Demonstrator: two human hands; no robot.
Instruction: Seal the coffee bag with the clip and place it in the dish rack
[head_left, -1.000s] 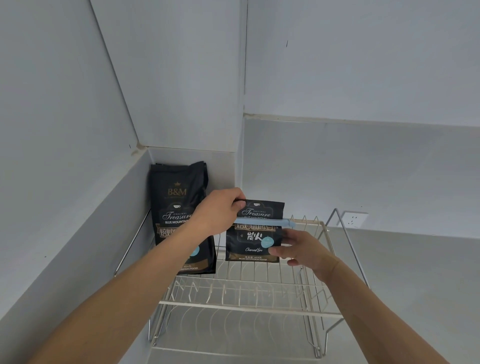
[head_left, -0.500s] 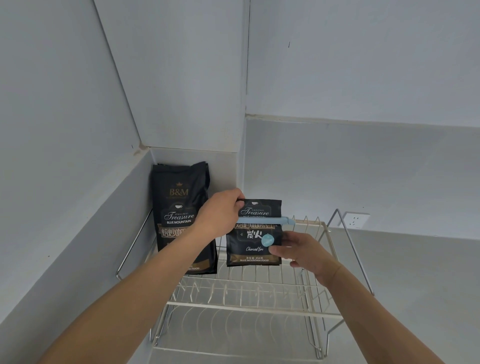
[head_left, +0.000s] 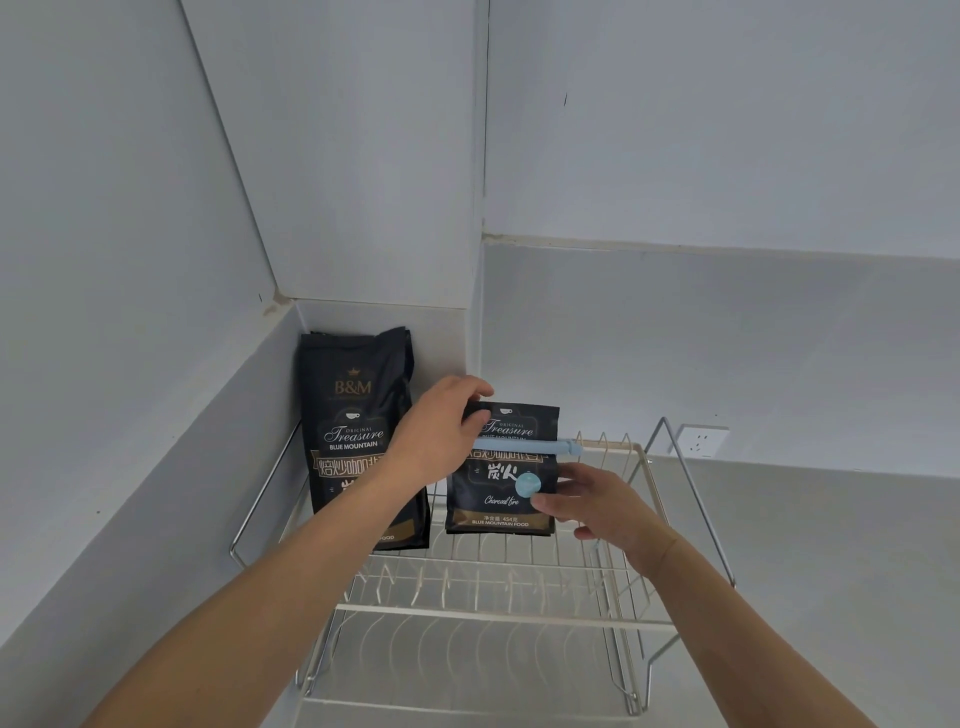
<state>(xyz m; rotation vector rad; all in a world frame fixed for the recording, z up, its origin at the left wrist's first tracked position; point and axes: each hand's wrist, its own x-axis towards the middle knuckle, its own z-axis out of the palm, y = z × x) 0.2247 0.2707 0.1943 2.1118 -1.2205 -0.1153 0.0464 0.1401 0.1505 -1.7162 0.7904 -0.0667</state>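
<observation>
A small black coffee bag (head_left: 496, 506) stands upright on the top tier of the wire dish rack (head_left: 498, 610). A light blue clip (head_left: 535, 447) runs across the bag below its folded top. My left hand (head_left: 441, 431) grips the bag's upper left corner, over the clip's left end. My right hand (head_left: 597, 506) rests against the bag's right edge, thumb on its front near a round blue sticker.
A taller black coffee bag (head_left: 358, 441) stands in the rack's back left corner against the wall. Grey walls close in on the left and behind. A white wall socket (head_left: 701, 441) sits beyond the rack's right handle.
The bag and both hands have hardly shifted; the bag stays upright on the rack. My right hand's fingers have loosened a little at the bag's right edge.
</observation>
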